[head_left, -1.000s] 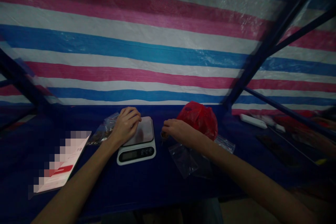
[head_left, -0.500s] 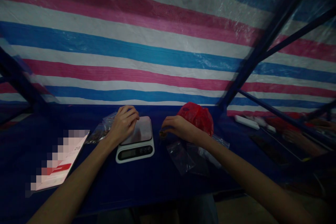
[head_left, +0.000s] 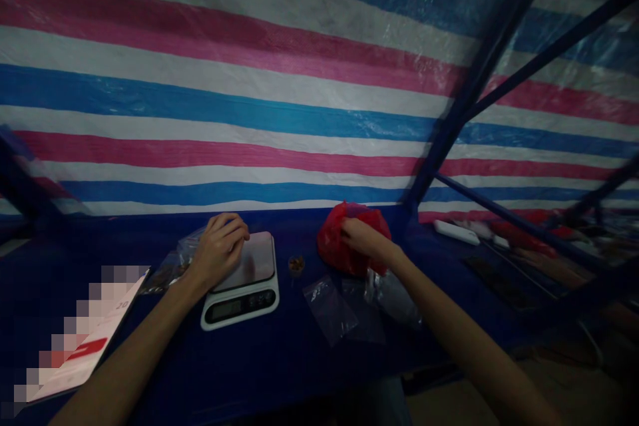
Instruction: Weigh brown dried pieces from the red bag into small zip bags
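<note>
Makeshift work booth, workshop/stall type, exact use unclear. Evidence: striped plastic tarp (head_left: 249, 113) as back wall, blue frame post (head_left: 452, 123) with braces, blue bench (head_left: 239, 366) carrying 1 digital scale (head_left: 247, 283) plus clear zip bags (head_left: 329, 309).

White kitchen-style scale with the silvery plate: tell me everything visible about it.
The white, plastic-looking scale lies flat on the dark blue table, turned slightly askew. A silvery, metallic-looking, round-cornered plate tops it; the near side carries a dark rounded panel with a greyish display and buttons, any reading illegible. The left hand overlaps its left side; contact is unclear.
</note>
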`<state>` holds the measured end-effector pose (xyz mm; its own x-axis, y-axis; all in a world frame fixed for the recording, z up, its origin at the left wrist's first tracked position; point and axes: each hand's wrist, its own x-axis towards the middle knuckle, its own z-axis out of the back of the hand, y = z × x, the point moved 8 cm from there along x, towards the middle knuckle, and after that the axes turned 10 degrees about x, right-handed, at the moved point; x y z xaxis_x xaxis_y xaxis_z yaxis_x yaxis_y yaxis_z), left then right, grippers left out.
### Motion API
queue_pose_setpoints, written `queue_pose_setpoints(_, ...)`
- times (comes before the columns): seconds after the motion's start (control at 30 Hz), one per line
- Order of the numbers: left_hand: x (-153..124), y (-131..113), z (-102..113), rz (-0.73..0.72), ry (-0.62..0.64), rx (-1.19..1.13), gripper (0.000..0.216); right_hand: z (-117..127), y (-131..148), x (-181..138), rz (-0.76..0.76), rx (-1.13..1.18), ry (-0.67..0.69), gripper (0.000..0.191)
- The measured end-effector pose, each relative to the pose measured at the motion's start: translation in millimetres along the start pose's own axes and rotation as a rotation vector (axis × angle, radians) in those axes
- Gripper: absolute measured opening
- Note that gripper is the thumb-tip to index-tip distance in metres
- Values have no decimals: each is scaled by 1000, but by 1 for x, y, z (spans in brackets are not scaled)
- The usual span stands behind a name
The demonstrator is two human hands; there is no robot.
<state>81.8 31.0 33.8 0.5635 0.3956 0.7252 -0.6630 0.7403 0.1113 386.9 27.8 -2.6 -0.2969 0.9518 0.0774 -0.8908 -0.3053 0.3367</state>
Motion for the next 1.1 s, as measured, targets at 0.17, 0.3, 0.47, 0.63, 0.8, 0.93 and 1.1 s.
queue_pose_setpoints(0.17, -2, 6, -3, 0, 23, 24, 21, -20, -11, 13, -32, 36, -82, 27)
queue_pose_setpoints(0.3, -3, 9, -4, -11, 17, 35, 20, -2, -15, 5, 46, 101, -159, 28)
queue_pose_setpoints(0.47, -3, 6, -6, -30, 9, 34, 19, 36, -16, -10, 145, 247, -406, 16)
queue_pose_setpoints(0.63, -3, 5, -5, -36, 1, 29, 20, 45, -21, -21, 131, 308, -492, 9)
queue_pose_setpoints(0.8, -1, 4, -1, -18, -6, 39, 21, 79, 8, -55, 155, 373, -680, 9)
queue_pose_setpoints(0.93, 0, 0, 0, -24, -6, 30, 20, 75, 68, -55, 257, 419, -624, 8)
queue_pose_setpoints(1.1, 0, -6, -2, -33, 8, 4, 20, 3, 122, -9, 378, 385, -268, 15)
